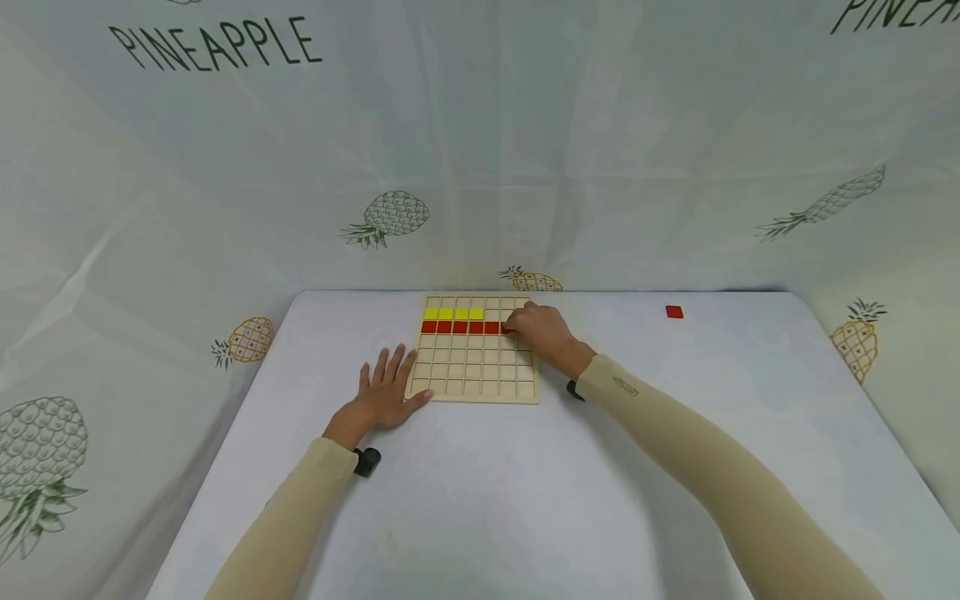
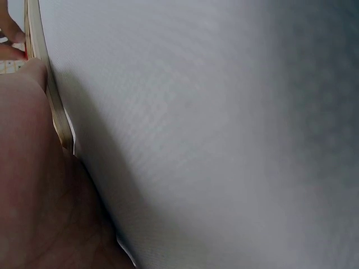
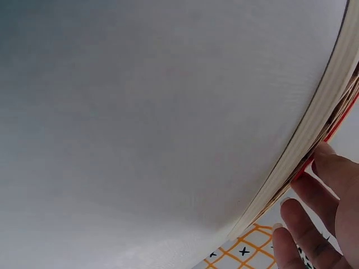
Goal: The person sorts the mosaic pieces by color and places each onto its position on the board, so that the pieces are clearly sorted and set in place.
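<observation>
A wooden grid board (image 1: 472,372) lies on the white table. Several yellow tiles (image 1: 453,314) fill part of one row, and below them runs a row of red tiles (image 1: 460,327). At the right end of that red row, my right hand (image 1: 546,335) pinches a red tile (image 3: 303,167) between thumb and index finger, down at the board's surface. My left hand (image 1: 386,400) lies spread on the table at the board's lower left corner, its thumb touching the front edge. In the left wrist view, its palm hides most of the board.
One loose red tile (image 1: 674,312) lies on the table (image 1: 480,500) toward the back right. Behind the table hangs a pale curtain (image 1: 622,150) printed with pineapples.
</observation>
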Demonstrator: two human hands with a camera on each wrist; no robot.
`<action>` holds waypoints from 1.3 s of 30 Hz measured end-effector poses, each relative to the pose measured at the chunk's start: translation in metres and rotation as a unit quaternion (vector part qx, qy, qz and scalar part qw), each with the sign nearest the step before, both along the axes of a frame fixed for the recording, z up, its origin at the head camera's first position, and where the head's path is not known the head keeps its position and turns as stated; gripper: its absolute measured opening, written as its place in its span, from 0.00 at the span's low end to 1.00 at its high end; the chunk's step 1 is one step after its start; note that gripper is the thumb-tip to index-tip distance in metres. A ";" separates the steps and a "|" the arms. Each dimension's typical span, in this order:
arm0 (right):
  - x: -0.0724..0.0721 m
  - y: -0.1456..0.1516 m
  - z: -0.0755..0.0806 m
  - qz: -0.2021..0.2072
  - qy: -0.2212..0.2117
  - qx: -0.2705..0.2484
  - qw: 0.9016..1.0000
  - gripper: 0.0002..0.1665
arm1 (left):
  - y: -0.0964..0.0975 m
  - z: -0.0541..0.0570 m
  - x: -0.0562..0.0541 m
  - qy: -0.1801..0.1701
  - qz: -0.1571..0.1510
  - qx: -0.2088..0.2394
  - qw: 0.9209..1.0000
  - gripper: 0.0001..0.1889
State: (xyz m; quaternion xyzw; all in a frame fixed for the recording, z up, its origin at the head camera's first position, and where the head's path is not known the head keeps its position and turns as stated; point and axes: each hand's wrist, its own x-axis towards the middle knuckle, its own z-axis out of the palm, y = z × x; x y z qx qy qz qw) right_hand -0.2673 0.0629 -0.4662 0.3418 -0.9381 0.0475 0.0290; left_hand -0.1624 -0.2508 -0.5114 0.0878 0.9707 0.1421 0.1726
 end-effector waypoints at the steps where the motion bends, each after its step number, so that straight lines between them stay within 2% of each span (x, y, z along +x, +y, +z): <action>1: 0.001 0.001 0.000 0.001 0.001 0.000 1.000 0.15 | 0.000 -0.001 0.000 0.000 0.000 -0.001 1.000 0.49; 10: 0.011 0.028 -0.001 -0.006 0.040 -0.057 0.998 0.14 | 0.000 0.000 0.001 -0.002 0.002 -0.003 1.000 0.49; 21: 0.011 0.079 -0.002 -0.062 0.048 -0.040 0.996 0.20 | -0.003 0.002 0.004 0.000 0.007 0.005 1.000 0.48; 28: 0.012 0.116 -0.004 -0.070 0.058 -0.056 0.994 0.20 | -0.005 -0.002 0.005 0.002 0.006 -0.002 1.000 0.49; 39: 0.016 0.175 -0.002 -0.085 0.075 -0.050 0.992 0.21 | -0.001 0.003 0.003 0.003 -0.001 0.010 1.000 0.49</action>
